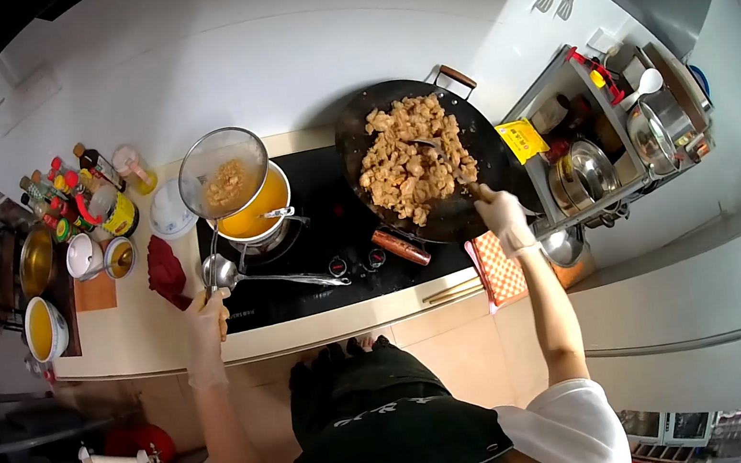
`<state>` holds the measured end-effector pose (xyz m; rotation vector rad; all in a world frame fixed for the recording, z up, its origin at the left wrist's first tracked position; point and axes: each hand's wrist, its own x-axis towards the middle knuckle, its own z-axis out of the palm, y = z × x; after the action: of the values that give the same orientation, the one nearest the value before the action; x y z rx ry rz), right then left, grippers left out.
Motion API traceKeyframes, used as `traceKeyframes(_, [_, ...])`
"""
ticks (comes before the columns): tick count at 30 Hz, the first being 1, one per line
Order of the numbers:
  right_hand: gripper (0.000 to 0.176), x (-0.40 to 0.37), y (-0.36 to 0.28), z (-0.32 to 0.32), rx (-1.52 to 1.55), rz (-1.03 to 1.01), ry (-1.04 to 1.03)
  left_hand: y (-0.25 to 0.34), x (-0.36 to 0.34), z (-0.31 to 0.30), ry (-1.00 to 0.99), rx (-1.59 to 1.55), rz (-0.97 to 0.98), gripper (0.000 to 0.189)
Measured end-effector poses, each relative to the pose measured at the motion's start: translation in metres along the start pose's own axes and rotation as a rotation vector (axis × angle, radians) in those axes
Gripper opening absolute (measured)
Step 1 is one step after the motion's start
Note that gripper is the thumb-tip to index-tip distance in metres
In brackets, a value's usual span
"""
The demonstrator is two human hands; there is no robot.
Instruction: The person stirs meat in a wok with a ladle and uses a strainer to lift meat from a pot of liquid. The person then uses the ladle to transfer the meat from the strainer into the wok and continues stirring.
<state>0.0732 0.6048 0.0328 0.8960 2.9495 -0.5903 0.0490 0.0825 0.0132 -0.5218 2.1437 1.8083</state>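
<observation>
My left hand (207, 323), in a thin clear glove, is closed around the handle of a mesh strainer (231, 147). Browned food pieces (225, 183) lie in the strainer, which is over the back left of a white pot (285, 179) of yellow liquid (254, 219). At the right, my gloved right hand (503, 216) grips the handle of a spatula (467, 181). Its blade is partly buried among browned, meat-like chunks (408, 162) in a large black wok (493, 197). A metal ladle (286, 281) lies on the cooktop near my left hand.
Sauce bottles (96, 168) and bowls (84, 256) crowd the left counter, beside a dark red cloth (165, 272). The wok's wooden handle (402, 247) points toward me. Right of the wok stand a shelf with metal bowls (593, 167) and a checkered cloth (500, 271).
</observation>
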Motion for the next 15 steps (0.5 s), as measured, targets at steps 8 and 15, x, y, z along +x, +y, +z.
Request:
traceKeyframes(8, [0.036, 0.066, -0.014, -0.003, -0.228, -0.074, 0.132, 0.004, -0.003, 0.002, 0.014, -0.039, 0.017, 0.020])
traceKeyframes(15, [0.038, -0.006, 0.044, -0.081, 0.536, 0.220, -0.199, -0.005, 0.008, -0.001, 0.035, -0.027, -0.005, 0.020])
